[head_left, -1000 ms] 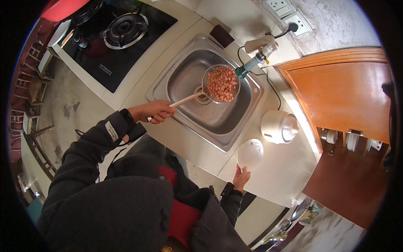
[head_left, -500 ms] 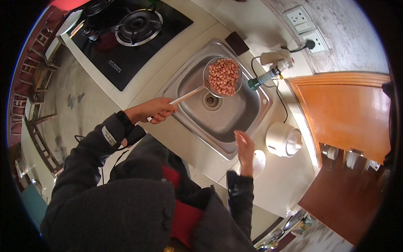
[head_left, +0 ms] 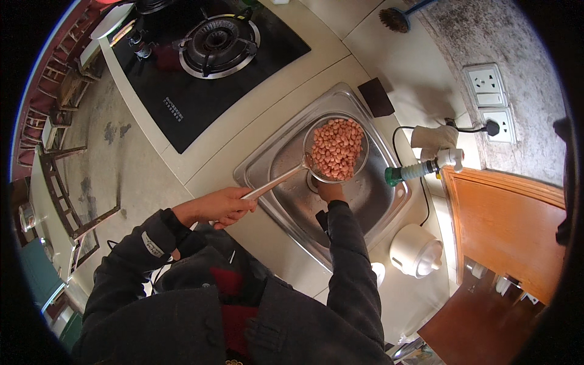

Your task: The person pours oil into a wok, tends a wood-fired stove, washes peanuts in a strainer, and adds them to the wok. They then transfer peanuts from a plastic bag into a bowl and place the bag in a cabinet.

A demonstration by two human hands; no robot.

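Pinkish-red, peanut-like kernels [head_left: 336, 148] filled the round mesh strainer [head_left: 360, 163], which in the head view we saw just above the centre of the frame, over the sink [head_left: 292, 210]. Our left grip [head_left: 222, 207], left of centre, was closed around its long pale handle [head_left: 277, 180]. We judged the load fairly heavy for so long a handle, the bowl apt to tip if twisted. The handle looked stiff and the right place to hold, nearer the bowl for steadiness; loose kernels would probably roll and, if wet, slip.

Our right grip [head_left: 330, 191] was down in the sink, just below the bowl. Its fingers were hidden, so we could not tell how far open it was or whether it held anything. We made out only part of the drain [head_left: 313, 184] beside it. Lower right, our right sleeve [head_left: 353, 267] covered most of a white dish [head_left: 379, 274] on the tabletop [head_left: 395, 304].
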